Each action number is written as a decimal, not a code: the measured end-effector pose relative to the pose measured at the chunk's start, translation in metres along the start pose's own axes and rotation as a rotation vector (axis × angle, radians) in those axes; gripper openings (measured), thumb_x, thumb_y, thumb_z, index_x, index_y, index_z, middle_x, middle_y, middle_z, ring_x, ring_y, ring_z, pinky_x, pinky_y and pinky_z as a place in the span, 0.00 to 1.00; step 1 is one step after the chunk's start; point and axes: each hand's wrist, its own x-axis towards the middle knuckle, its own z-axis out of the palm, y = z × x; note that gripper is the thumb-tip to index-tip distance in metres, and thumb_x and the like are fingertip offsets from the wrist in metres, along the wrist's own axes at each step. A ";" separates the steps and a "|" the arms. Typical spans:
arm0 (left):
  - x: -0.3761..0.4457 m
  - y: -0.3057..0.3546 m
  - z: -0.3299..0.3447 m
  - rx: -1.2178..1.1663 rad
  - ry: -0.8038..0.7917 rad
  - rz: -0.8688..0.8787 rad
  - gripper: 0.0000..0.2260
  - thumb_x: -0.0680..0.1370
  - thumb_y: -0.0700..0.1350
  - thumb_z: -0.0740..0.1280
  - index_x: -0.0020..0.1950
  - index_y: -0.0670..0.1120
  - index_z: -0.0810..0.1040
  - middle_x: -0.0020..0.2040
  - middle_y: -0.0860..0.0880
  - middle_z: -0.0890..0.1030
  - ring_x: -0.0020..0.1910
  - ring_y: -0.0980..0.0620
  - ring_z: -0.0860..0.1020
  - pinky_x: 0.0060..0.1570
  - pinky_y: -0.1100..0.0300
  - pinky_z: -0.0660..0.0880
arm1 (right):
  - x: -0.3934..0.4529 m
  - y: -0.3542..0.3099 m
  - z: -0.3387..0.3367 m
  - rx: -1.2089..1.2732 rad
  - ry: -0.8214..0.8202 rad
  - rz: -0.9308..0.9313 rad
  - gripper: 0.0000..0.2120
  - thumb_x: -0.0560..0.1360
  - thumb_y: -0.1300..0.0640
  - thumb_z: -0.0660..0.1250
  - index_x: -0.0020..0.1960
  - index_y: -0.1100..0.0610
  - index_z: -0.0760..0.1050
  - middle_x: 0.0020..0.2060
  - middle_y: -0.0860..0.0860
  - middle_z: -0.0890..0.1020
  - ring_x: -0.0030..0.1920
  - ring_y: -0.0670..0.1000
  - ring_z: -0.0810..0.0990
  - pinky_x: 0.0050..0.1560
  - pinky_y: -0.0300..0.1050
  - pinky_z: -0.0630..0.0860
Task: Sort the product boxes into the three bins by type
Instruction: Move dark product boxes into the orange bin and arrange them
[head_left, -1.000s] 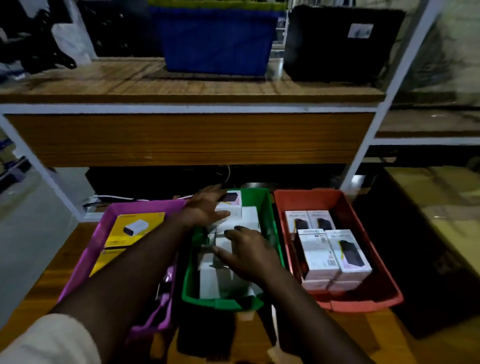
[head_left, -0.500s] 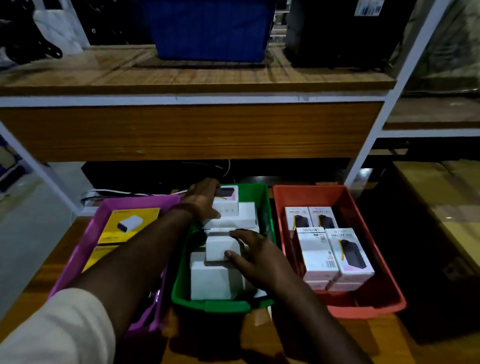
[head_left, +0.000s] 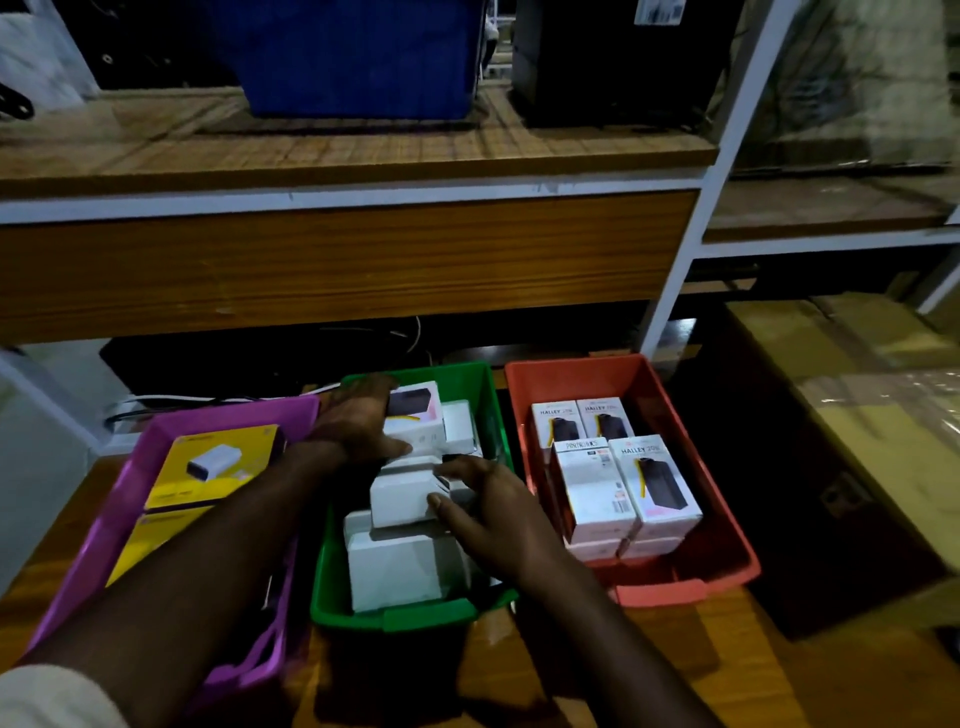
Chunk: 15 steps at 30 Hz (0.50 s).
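Three bins stand side by side on the wooden table: a purple bin (head_left: 156, 457) at the left with yellow boxes (head_left: 218, 465), a green bin (head_left: 415, 618) in the middle with several white boxes, and a red bin (head_left: 727, 551) at the right with several white Halley boxes (head_left: 652, 483). Both hands are inside the green bin. My left hand (head_left: 358, 421) lies on a white box with a dark product picture (head_left: 415, 410) at the bin's far end. My right hand (head_left: 493, 514) grips the right end of a plain white box (head_left: 400, 499) lying on top of the others.
A low wooden shelf (head_left: 337, 260) with a white metal frame overhangs the bins' far side, with cables (head_left: 171, 402) beneath it. A blue crate (head_left: 353, 57) and a black box (head_left: 618, 67) sit on top of the shelf. Wrapped cardboard cartons (head_left: 857, 405) stand at the right.
The view has tilted down a little and closed in. My right hand has drawn the plain white box slightly nearer; my left hand has shifted further onto the pictured box.
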 end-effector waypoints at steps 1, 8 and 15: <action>-0.004 0.003 -0.003 -0.037 0.015 -0.026 0.42 0.63 0.59 0.79 0.72 0.48 0.67 0.67 0.43 0.74 0.65 0.42 0.74 0.60 0.54 0.71 | -0.003 0.001 -0.003 0.005 0.035 -0.023 0.22 0.77 0.39 0.64 0.67 0.46 0.78 0.64 0.44 0.81 0.65 0.44 0.79 0.64 0.44 0.77; -0.028 0.056 -0.028 -0.342 0.417 0.134 0.40 0.65 0.56 0.81 0.72 0.48 0.68 0.65 0.45 0.74 0.63 0.46 0.73 0.62 0.52 0.72 | -0.031 0.034 -0.086 -0.248 0.120 -0.074 0.29 0.75 0.40 0.70 0.75 0.45 0.71 0.73 0.45 0.74 0.73 0.48 0.71 0.75 0.52 0.67; -0.025 0.130 -0.019 -0.593 0.387 0.102 0.41 0.66 0.60 0.79 0.73 0.50 0.66 0.68 0.49 0.73 0.67 0.50 0.73 0.66 0.49 0.72 | -0.006 0.093 -0.132 -0.737 -0.434 0.117 0.62 0.66 0.32 0.76 0.83 0.46 0.37 0.84 0.52 0.44 0.83 0.60 0.41 0.79 0.67 0.41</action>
